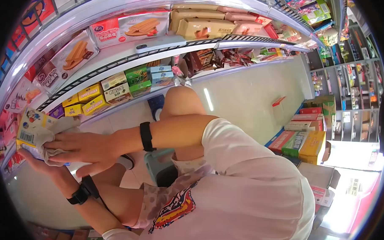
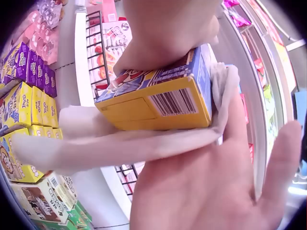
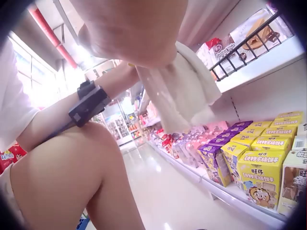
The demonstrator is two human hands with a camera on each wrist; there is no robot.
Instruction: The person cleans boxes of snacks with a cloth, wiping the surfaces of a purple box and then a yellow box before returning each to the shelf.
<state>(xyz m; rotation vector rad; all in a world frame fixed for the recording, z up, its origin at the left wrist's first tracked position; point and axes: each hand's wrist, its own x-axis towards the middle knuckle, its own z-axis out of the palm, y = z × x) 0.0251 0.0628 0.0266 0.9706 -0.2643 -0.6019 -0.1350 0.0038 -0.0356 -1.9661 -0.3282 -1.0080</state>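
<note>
In the head view the left hand (image 1: 50, 168) holds a yellow and blue box (image 1: 27, 131) from below. The right hand (image 1: 83, 149) lies over a pale cloth (image 1: 52, 136) against the box, its fingers extended. In the left wrist view the left hand (image 2: 168, 33) grips the box (image 2: 158, 103) from above, barcode side showing. Cloth (image 2: 144, 148) runs along the box, beside the right palm (image 2: 196, 191), whose thumb stands apart. Cloth (image 3: 184, 86) hangs by the right hand (image 3: 134, 33) in the right wrist view; those fingertips are hidden.
A shelf rail (image 1: 117, 65) runs above rows of yellow boxes (image 1: 89, 92) and purple ones (image 3: 216, 160). Wafer packs (image 1: 143, 27) and a phone-like blue object (image 1: 161, 43) are on the upper shelf. Cartons (image 1: 311, 145) stand at right. A bent knee (image 1: 182, 100) is close to the lower shelf.
</note>
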